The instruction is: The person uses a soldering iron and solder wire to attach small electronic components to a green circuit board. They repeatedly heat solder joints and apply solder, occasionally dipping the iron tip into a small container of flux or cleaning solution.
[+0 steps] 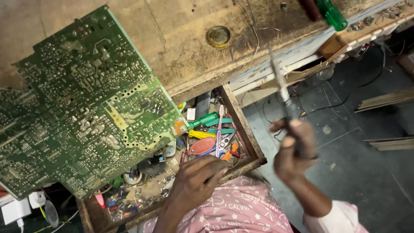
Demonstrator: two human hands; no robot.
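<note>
My right hand [294, 152] is shut on a thin tool like a soldering iron [281, 84], its tip pointing up toward the bench edge; it is motion-blurred. My left hand [199, 179] reaches down into an open wooden drawer [243, 125], fingers bent among the small tools near its front rim. Whether it grips anything is hidden. A large green circuit board [86, 103], solder side up, lies over the bench edge and covers the drawer's left part.
The drawer holds a green-handled screwdriver [203, 120], a toothbrush [220, 125], a red oval case [202, 146] and several small parts. A round tin [218, 36] and another green screwdriver [334, 16] lie on the wooden bench [181, 56]. A white plug [15, 211] sits at lower left.
</note>
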